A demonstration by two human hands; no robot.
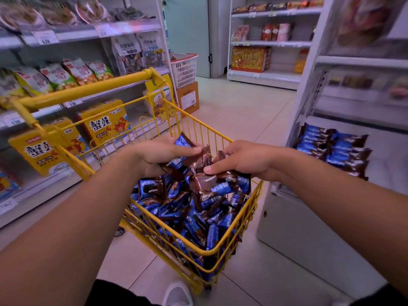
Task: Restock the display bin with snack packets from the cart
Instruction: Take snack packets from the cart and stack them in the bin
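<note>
Snack packets (189, 155) in both hands' curled fingers (194, 150)

Shop aisle | left hand (159, 154) and right hand (239, 161) grip blue-and-brown snack packets (198, 171) above yellow cart (234, 246) heaped with more | matching packets lie in white display bin (384, 155) at right | stocked shelves (84, 34) at left

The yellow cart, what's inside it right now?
The yellow cart holds a heap of blue-and-brown snack packets. Both hands, left and right, grip packets. The cart's floor is covered.
</note>
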